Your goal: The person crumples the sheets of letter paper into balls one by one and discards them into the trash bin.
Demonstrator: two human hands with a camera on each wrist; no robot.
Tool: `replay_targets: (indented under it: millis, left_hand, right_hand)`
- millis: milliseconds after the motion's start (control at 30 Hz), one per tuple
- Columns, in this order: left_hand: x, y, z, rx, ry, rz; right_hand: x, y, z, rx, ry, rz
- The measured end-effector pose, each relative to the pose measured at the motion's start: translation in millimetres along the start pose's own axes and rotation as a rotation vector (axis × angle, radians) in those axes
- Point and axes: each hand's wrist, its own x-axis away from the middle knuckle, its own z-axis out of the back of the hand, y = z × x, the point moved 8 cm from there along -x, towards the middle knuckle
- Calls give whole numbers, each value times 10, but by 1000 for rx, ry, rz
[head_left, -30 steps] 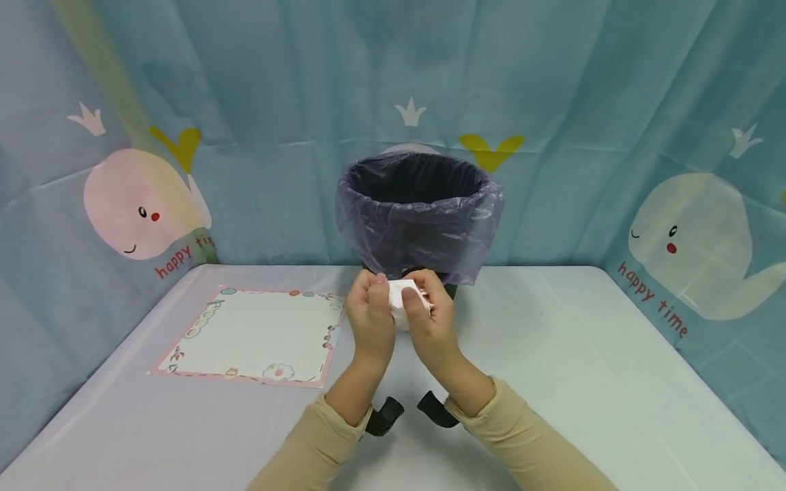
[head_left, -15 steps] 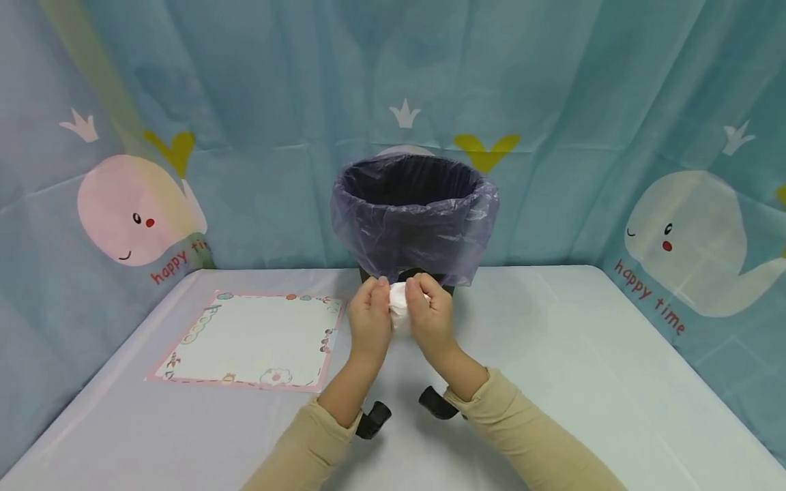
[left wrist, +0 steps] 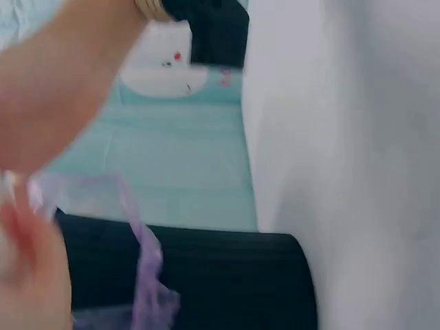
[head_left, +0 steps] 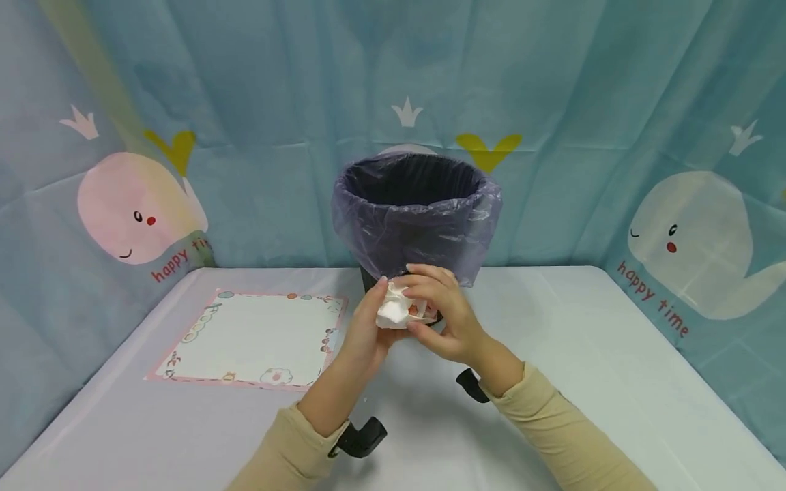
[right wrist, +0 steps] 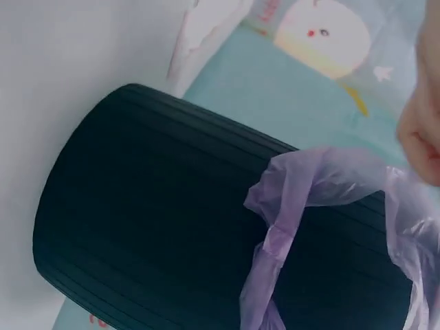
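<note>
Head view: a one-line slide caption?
Left hand and right hand hold crumpled white paper in front of a purple-lined bin; a pink-bordered sheet lies nearby.

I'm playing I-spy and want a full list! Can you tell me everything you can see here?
Crumpled paper: one, white with reddish print, between both hands
Flat sheet: one, white with pink border, on the table's left
Bin: one, dark, at the table's back
Bag: one, purple, lining the bin
Table: one, white, under the bin
Curtain: at least one, blue-green with printed whales, crowns and red words, behind the table
Wrist pieces: two, black, by the cuffs
Sleeves: two, beige, on the forearms
Hands: two, bare, holding the crumpled paper
</note>
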Motion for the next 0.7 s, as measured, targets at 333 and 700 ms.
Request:
replay_targets:
  millis: [333,700]
  left_hand:
    - [130,340,-19,-227,285,-540]
    - [130,386,31,-229,318,-592]
  right_hand:
    - [41,78,-64,340,132,-434]
    - [81,-33,-85,72,463,-267]
